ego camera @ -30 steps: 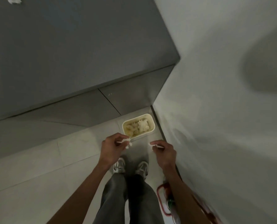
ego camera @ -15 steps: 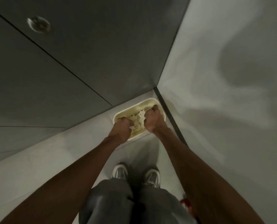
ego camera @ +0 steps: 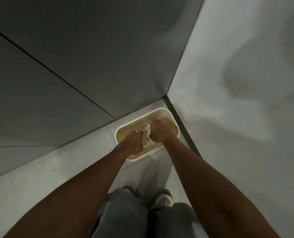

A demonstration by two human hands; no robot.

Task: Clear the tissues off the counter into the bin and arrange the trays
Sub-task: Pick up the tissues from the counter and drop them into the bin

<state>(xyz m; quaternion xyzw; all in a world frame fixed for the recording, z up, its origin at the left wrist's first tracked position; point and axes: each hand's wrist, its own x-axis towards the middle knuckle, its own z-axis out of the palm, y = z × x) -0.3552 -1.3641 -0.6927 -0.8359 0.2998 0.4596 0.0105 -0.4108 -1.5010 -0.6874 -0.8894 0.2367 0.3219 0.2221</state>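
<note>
While both arms reach down, I see the tissues [ego camera: 146, 134] as a white crumpled wad lying in the cream, round-cornered bin [ego camera: 175, 124]. The wad sits between the left hand [ego camera: 133, 143] and the right hand [ego camera: 158, 133], each with fingers curled in a fist onto it. The bin stands on the floor tiles [ego camera: 57, 169] in the corner, near the dark cabinet front [ego camera: 74, 66] and just beside the wall's dark skirting strip [ego camera: 171, 105]. Open tile lies toward the shoes [ego camera: 163, 200]. Fingertips are hidden under the knuckles, and the left wrist covers part of the near rim.

grey cabinet fronts [ego camera: 74, 66], pale floor tiles [ego camera: 40, 169], white wall [ego camera: 245, 134], grey trousers [ego camera: 122, 217], a sneaker [ego camera: 163, 200]
</note>
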